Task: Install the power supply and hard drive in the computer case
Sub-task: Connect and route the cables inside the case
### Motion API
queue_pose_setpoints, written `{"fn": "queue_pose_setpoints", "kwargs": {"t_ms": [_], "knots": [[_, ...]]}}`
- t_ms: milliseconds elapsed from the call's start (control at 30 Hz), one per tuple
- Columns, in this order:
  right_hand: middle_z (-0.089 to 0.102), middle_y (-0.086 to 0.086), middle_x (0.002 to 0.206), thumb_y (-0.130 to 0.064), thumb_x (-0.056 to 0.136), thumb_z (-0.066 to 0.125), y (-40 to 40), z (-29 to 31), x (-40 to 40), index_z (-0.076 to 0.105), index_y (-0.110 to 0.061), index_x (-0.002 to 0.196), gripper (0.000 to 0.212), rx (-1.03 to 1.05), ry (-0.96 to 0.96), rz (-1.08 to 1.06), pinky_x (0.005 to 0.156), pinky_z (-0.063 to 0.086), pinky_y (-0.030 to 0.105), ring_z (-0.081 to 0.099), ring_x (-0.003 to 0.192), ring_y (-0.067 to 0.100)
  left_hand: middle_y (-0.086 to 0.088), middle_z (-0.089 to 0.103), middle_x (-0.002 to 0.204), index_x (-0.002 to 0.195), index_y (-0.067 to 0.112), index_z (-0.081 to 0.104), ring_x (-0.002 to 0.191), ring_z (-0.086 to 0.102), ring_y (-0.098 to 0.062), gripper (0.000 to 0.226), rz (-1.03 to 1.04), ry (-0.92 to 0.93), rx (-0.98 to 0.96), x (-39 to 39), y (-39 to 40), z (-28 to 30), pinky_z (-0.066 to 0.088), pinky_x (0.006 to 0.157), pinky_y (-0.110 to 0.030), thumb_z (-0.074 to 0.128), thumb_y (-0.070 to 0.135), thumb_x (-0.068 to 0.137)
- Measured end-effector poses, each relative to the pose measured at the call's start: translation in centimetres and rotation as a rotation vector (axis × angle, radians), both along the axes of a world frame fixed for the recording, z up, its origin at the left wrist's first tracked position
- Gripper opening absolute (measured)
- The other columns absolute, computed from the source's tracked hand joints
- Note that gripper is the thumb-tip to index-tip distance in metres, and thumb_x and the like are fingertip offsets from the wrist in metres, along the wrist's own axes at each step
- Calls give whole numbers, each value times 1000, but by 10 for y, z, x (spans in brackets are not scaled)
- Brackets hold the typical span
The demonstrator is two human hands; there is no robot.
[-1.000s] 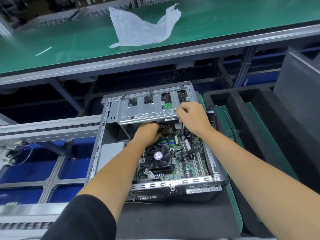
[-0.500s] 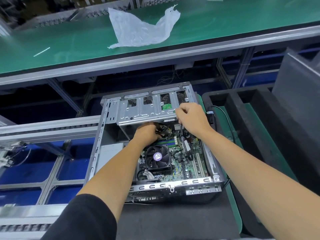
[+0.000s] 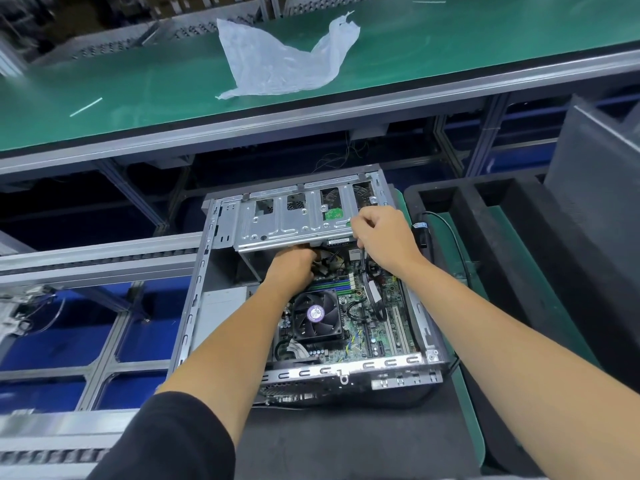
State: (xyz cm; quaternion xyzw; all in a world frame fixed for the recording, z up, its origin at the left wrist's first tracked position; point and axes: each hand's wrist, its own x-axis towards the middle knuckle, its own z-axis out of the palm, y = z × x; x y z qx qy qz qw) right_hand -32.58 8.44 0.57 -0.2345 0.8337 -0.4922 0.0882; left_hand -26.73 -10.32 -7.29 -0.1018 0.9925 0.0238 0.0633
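An open grey computer case [image 3: 194, 306] lies in front of me with its motherboard [image 3: 377, 327] and black CPU fan [image 3: 317, 315] exposed. A silver drive cage [image 3: 287, 223] spans the far end, and a green circuit board [image 3: 334, 213], probably the hard drive's, shows through one of its openings. My left hand [image 3: 291, 266] reaches under the cage's near edge, fingers curled around a bundle of cables [image 3: 329, 261]. My right hand [image 3: 384, 237] is at the cage's right corner, fingers curled and pinching a black cable [image 3: 363, 261] that runs down to the board. The grey power supply [image 3: 221, 306] sits in the case's left side.
A green conveyor belt [image 3: 138, 88] runs across the far side with a crumpled clear plastic bag [image 3: 280, 60] on it. Black foam trays [image 3: 519, 244] stand to the right of the case. A black cord [image 3: 446, 230] lies beside the case's right wall. Metal rails [image 3: 86, 258] extend left.
My left hand has pushed slightly further under the drive cage. My right hand stays at the cage's right corner with only small finger shifts.
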Motion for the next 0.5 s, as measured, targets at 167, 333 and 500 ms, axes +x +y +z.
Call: {"fn": "queue_pose_setpoints", "kwargs": {"t_ms": [167,333,500], "knots": [[61,31,78,-15,93,50,0,-1,-2,52,12,75,32,3,5,-2,56,32,29,39,58,18,-9,64,88,89,9,56,77,59,-26,24,-10,-107,15,-4,-2,-2,41,68,-29,55,32,93],[62,30,77,-15,93,50,-1,-1,-3,53,12,76,32,6,7,-4,55,33,28,40,57,18,-3,67,100,107,14,62,87,62,-21,40,-32,-99,25,-7,-6,2,48,75,-33,51,50,93],[60,30,76,-14,92,50,-1,-1,-3,52,13,75,31,0,12,-9,56,33,29,40,57,18,0,68,100,101,20,66,95,63,-25,18,-90,-41,-3,-5,-6,14,43,66,-31,59,34,92]]}}
